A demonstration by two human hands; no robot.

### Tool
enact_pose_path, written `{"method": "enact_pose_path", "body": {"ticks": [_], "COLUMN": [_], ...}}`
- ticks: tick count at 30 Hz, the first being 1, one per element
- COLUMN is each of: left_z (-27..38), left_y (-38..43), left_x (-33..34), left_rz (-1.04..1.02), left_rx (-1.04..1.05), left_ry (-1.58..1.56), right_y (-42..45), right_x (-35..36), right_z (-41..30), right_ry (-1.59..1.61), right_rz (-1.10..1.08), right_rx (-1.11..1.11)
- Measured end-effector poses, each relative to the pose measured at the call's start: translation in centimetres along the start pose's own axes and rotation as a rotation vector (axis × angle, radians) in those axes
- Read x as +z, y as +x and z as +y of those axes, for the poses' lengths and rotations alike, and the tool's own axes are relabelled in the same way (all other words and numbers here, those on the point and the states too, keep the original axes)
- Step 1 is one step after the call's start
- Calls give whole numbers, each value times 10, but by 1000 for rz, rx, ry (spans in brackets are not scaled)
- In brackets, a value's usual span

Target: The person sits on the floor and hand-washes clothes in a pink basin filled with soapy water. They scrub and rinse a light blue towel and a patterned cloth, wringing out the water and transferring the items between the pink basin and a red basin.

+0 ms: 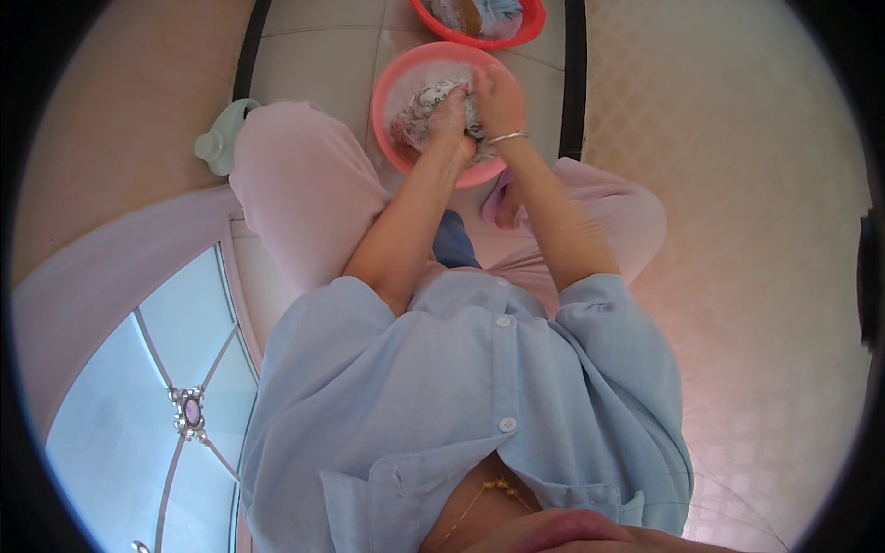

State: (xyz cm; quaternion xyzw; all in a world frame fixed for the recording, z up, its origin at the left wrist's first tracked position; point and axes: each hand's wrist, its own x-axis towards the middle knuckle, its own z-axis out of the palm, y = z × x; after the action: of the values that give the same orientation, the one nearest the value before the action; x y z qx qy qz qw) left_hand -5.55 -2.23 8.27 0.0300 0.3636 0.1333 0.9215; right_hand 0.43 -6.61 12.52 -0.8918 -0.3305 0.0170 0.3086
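Note:
A pink plastic basin (382, 131) sits on the tiled floor in front of me, with suds and water inside. In it lies a wet, bunched white cloth with a dark pattern (417, 119). My left hand (449, 116) grips a fold of this cloth, its thumb side towards the basin's middle. Close beside it, my right hand (500, 102) is over the right part of the basin, against the cloth. Motion blurs its fingers, so its hold does not show clearly. A silver bangle (509, 137) circles the right wrist.
Beyond the pink basin stands a red basin (536, 34) with sudsy water and blue and brown items. A pale green capped jug (225, 142) is by my left knee. Dark strips (574, 83) edge the floor tiles, and a glass-paned door (159, 373) is at the left.

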Motion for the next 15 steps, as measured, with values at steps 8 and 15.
{"method": "enact_pose_path", "body": {"ticks": [8,15], "left_z": [8,10], "left_y": [-18,33], "left_x": [8,-41], "left_rz": [227,-24], "left_rx": [26,-123], "left_ry": [644,18], "right_y": [40,18], "right_x": [-8,10], "right_z": [28,46], "right_ry": [45,-107], "right_rz": [-786,-600], "right_rx": [149,-1]}}
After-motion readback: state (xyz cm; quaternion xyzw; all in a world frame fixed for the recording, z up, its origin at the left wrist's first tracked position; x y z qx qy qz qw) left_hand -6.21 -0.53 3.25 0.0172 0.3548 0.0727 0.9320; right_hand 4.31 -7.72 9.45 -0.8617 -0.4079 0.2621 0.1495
